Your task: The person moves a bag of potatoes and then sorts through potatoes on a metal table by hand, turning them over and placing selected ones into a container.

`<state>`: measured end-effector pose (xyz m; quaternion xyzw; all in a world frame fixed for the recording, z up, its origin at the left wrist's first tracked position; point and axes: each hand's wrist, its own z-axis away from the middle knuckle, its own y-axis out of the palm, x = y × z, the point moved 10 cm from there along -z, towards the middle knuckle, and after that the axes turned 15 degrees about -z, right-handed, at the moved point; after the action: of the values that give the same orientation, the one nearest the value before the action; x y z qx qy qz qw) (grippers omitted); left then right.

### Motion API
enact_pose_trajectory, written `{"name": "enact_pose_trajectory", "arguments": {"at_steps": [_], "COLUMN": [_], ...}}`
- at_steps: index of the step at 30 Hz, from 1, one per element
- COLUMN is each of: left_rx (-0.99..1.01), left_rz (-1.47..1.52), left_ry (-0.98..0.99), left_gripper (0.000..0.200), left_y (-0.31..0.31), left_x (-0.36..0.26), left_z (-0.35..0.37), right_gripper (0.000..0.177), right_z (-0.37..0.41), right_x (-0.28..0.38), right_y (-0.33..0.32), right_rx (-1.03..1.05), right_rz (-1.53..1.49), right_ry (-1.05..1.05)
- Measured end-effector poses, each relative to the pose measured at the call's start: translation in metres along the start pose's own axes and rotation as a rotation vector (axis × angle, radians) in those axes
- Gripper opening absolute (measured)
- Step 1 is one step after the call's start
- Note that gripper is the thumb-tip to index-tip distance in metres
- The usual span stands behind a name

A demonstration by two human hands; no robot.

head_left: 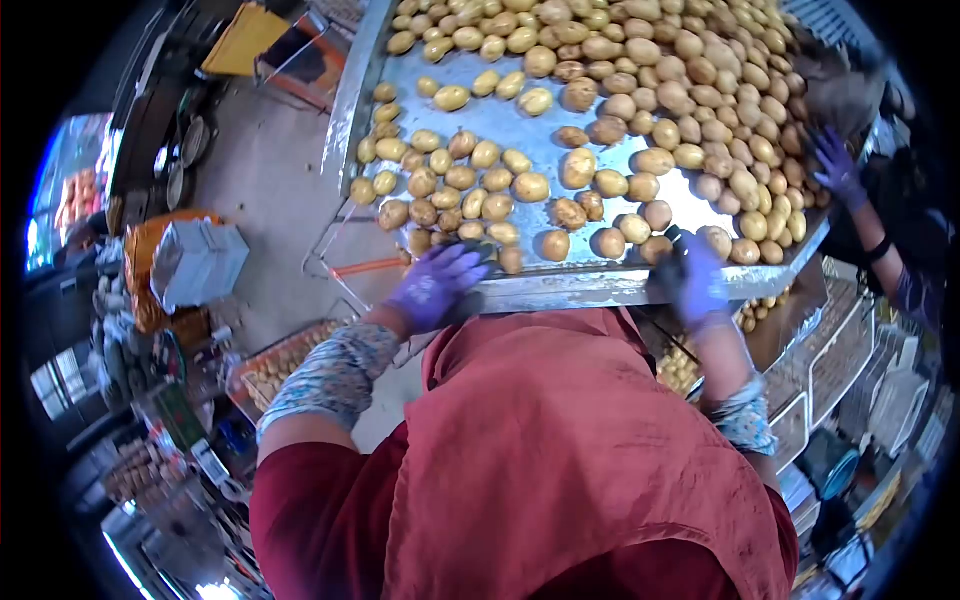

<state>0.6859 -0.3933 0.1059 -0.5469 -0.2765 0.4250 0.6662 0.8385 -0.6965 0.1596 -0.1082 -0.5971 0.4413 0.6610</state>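
Many round yellow-brown fruits or potatoes (530, 187) lie on a wet metal sorting table (585, 290). My left hand (437, 284), in a purple glove with dark fingertips, is at the table's near edge beside the lower left group; whether it grips anything is hidden. My right hand (695, 277), gloved the same way, is blurred at the near edge, close to a few brown pieces (656, 248). Its fingers are smeared by motion. The densest pile (690, 70) covers the far and right part of the table.
A co-worker's purple-gloved hand (838, 165) is at the table's right side. Crates (845, 350) stand at the lower right. On the left are a grey-white sack (198, 262), an orange bag (150, 255) and a filled crate (285, 365).
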Motion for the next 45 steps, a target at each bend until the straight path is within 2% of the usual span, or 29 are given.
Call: {"name": "enact_pose_trajectory", "arguments": {"at_steps": [1, 2, 5, 7, 9, 11, 13, 15, 17, 19, 21, 22, 23, 24, 26, 27, 29, 30, 31, 32, 33, 34, 35, 36, 37, 39, 41, 43, 45], "left_rx": [-0.027, -0.077, -0.317, -0.369, -0.307, -0.262, -0.273, -0.310, -0.312, -0.263, -0.287, -0.277, -0.306, -0.363, -0.455, -0.490, -0.574, -0.686, -0.571, -0.445, -0.348, -0.322, -0.301, -0.253, -0.126, -0.101, -0.257, -0.193, -0.046], "left_rz": [-0.010, -0.008, 0.210, 0.199, 0.149, 0.167, 0.178, 0.136, 0.099, 0.090, 0.039, 0.050, 0.068, 0.051, 0.059, 0.082, 0.152, 0.137, 0.191, 0.250, 0.187, 0.137, 0.085, 0.074, 0.042, 0.006, 0.056, -0.181, -0.133], "left_ry": [-0.064, -0.136, -0.344, -0.374, -0.370, -0.332, -0.323, -0.344, -0.353, -0.445, -0.346, -0.410, -0.442, -0.471, -0.479, -0.452, -0.364, -0.225, -0.191, -0.081, -0.009, 0.027, 0.061, 0.036, 0.025, 0.002, -0.004, -0.048, -0.174], "left_gripper": [0.046, 0.048, 0.050, 0.054, 0.053, 0.049, 0.044, 0.040, 0.035, 0.036, 0.038, 0.038, 0.037, 0.038, 0.041, 0.043, 0.052, 0.055, 0.054, 0.051, 0.047, 0.045, 0.044, 0.043, 0.051, 0.050, 0.053, 0.058, 0.061], "left_y": [-0.004, -0.014, -0.063, -0.049, -0.034, -0.030, -0.023, -0.026, -0.011, -0.010, -0.019, -0.012, -0.010, -0.023, -0.050, -0.061, -0.080, -0.093, -0.096, -0.092, -0.084, -0.066, -0.050, -0.043, -0.039, -0.055, -0.047, -0.012, -0.012], "left_x": [0.009, 0.016, 0.011, -0.010, -0.030, -0.033, -0.018, -0.005, 0.013, 0.036, 0.048, 0.058, 0.066, 0.067, 0.063, 0.060, 0.038, 0.012, -0.009, -0.033, -0.058, -0.070, -0.081, -0.075, -0.070, -0.053, -0.024, 0.008, 0.031], "left_z": [0.013, 0.017, -0.020, -0.056, -0.085, -0.079, -0.069, -0.049, -0.028, -0.006, 0.008, 0.015, 0.018, 0.015, -0.004, -0.024, -0.071, -0.095, -0.123, -0.148, -0.162, -0.168, -0.173, -0.175, -0.173, -0.153, -0.119, -0.086, -0.060], "right_gripper": [0.036, 0.031, 0.042, 0.039, 0.039, 0.042, 0.045, 0.044, 0.043, 0.045, 0.051, 0.052, 0.051, 0.051, 0.049, 0.050, 0.057, 0.058, 0.059, 0.053, 0.049, 0.043, 0.037, 0.036, 0.037, 0.037, 0.040, 0.044, 0.050], "right_z": [0.000, 0.001, 0.009, -0.014, -0.061, -0.111, -0.143, -0.144, -0.127, -0.089, -0.034, -0.007, 0.030, 0.053, 0.093, 0.102, 0.131, 0.100, 0.070, 0.039, -0.006, -0.040, -0.078, -0.093, -0.109, -0.125, -0.108, -0.066, -0.013], "right_x": [0.005, 0.048, 0.106, 0.127, 0.128, 0.135, 0.101, 0.104, 0.107, 0.110, 0.123, 0.113, 0.102, 0.072, -0.040, -0.033, -0.123, -0.094, -0.063, -0.021, 0.002, 0.020, 0.027, 0.023, 0.018, 0.012, 0.020, 0.030, 0.046], "right_y": [0.035, 0.054, 0.108, 0.103, 0.075, 0.079, 0.129, 0.154, 0.148, 0.113, 0.037, 0.001, -0.038, -0.074, -0.141, -0.166, -0.179, -0.162, -0.144, -0.116, -0.080, -0.043, -0.009, 0.018, 0.030, 0.044, 0.056, 0.041, -0.008], "right_rx": [-0.036, 0.033, 0.305, 0.378, 0.016, -0.015, 0.195, 0.252, 0.256, 0.115, -0.099, -0.209, -0.444, -0.572, -0.983, -1.046, -1.223, -1.072, -0.924, -0.820, -0.542, -0.472, -0.206, -0.230, -0.106, -0.072, 0.083, -0.118, -0.281], "right_rz": [-0.101, 0.018, -0.149, -0.291, -0.185, 0.248, 0.283, 0.317, 0.096, -0.198, -0.258, -0.281, -0.127, -0.035, -0.412, 0.092, 0.028, 0.118, 0.199, 0.007, 0.018, 0.218, 0.279, 0.324, 0.272, 0.121, -0.027, -0.241, -0.277], "right_ry": [-0.063, -0.123, -0.354, -0.256, -0.550, -0.477, -0.310, -0.264, -0.244, -0.385, -0.539, -0.595, -0.713, -0.571, -0.083, -0.126, 0.132, 0.112, 0.078, -0.014, -0.177, -0.291, -0.140, -0.070, 0.054, 0.020, -0.021, -0.129, -0.170]}}
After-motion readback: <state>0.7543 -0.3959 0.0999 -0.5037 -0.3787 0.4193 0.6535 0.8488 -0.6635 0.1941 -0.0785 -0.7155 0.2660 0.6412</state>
